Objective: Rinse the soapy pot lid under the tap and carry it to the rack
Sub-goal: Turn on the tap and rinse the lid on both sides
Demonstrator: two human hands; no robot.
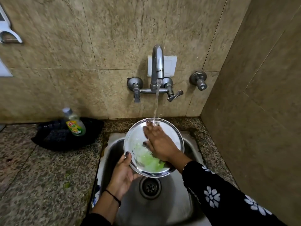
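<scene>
A round steel pot lid (172, 129) is held tilted over the steel sink (192, 147), its inner face towards me. My left hand (124, 173) grips its lower left rim, thumb on the inside. My right hand (158, 142) lies flat on the lid's inner face, fingers spread, under the stream. Water runs from the wall tap (157, 66) onto the lid's far edge by my fingertips. A green scrub pad or green reflection (149, 162) shows at the lid's lower part; I cannot tell which.
A dish soap bottle (75, 123) stands on a black cloth (53, 137) on the speckled granite counter (32, 176) to the left. The sink drain (150, 187) sits below the lid. A separate valve (199, 81) is on the tiled wall at right. No rack is in view.
</scene>
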